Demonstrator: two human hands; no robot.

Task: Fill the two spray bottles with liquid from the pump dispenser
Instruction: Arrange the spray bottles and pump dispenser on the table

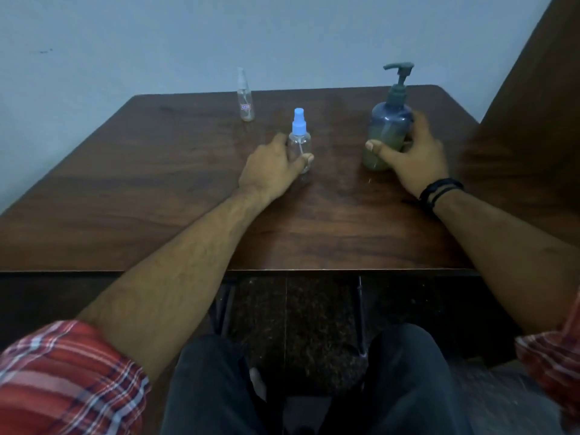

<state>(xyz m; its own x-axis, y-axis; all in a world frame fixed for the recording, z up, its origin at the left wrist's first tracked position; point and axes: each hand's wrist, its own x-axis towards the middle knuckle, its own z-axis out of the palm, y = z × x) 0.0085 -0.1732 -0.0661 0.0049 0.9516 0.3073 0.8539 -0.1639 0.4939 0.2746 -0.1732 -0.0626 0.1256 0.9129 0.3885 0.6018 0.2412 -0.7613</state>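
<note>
A small clear spray bottle with a blue nozzle (299, 136) stands upright near the table's middle, and my left hand (272, 166) wraps around its lower body. To its right stands the blue-grey pump dispenser (389, 120), partly filled with yellowish liquid, its pump head pointing left. My right hand (411, 152) grips the dispenser's lower half, thumb across the front. A second, slimmer clear spray bottle with a clear cap and a red label (245, 98) stands alone near the far edge, apart from both hands.
The dark wooden table (157, 183) meets a pale wall at the back. A dark wooden panel (533, 105) rises along the right side. My knees in dark trousers show below the table's near edge.
</note>
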